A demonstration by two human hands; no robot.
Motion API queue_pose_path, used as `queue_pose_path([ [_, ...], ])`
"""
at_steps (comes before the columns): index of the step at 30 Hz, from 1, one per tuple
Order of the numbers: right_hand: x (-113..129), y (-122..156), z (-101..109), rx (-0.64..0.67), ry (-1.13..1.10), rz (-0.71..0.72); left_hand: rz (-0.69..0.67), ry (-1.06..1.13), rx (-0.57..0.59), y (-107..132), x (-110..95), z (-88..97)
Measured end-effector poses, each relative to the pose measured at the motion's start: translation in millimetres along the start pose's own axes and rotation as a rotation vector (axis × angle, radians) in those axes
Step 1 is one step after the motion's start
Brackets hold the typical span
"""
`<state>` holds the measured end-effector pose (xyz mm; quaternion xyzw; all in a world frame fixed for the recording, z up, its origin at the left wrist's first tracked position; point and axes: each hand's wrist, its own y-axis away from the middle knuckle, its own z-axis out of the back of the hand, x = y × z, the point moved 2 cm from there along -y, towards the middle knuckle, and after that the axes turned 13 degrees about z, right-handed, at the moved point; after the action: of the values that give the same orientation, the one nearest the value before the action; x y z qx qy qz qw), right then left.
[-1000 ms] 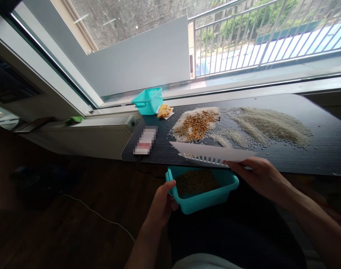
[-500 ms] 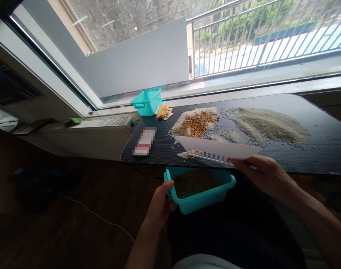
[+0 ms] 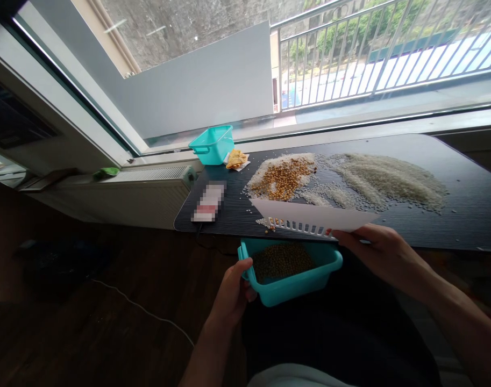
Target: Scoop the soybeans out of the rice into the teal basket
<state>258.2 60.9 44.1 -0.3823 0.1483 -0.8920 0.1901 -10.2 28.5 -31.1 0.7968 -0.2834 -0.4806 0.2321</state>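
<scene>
My left hand is closed on the left end of a turquoise plastic basin, thumb over its rim. Inside lie many small round beans, dark in the shade. The basin sits just below the table's near edge. In my right hand is a white slotted card, pinched at its right end, its comb-like slots along the lower edge. The card stands tilted at the table edge above the basin. Beyond it lies a pile of golden beans mixed with white rice. A few beans and grains show by the card's left end.
A large heap of rice spreads over the right of the dark table. At the back left stand another turquoise basin and a crumpled yellow cloth. A blurred-out flat object with a cable lies at left. A radiator adjoins the table.
The card's upper edge sits slightly lower, tilted a little more. The basin shows a bit further right. Both hands keep their hold.
</scene>
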Motion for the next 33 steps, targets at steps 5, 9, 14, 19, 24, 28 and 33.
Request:
queue_pose_path([
  [5, 3.2, 0.2, 2.1, -0.004, 0.002, -0.015, 0.004, -0.009, 0.01, 0.0, -0.5, -0.9],
  [9, 4.5, 1.1, 2.1, 0.016, 0.003, -0.025, 0.009, 0.0, -0.003, -0.3, -0.5, -1.7],
  [14, 3.8, 3.1, 1.9, 0.024, 0.011, -0.018, 0.011, 0.009, -0.015, -1.3, 0.6, -1.3],
  [19, 1.8, 1.4, -4.6, 0.041, -0.027, 0.013, 0.013, 0.016, -0.024, -2.0, 0.1, -1.2],
  [24, 2.6, 3.0, -1.9, -0.01, -0.041, 0.046, 0.025, 0.007, -0.016, -2.7, 0.6, -1.4],
  [28, 2.9, 7.1, 5.9, -0.044, -0.042, 0.013, 0.02, 0.017, -0.023, -1.3, 0.1, -2.9],
  [33, 0.9, 8.7, 3.1, -0.034, -0.056, -0.013, 0.014, 0.011, -0.024, 0.3, -1.6, -5.0],
])
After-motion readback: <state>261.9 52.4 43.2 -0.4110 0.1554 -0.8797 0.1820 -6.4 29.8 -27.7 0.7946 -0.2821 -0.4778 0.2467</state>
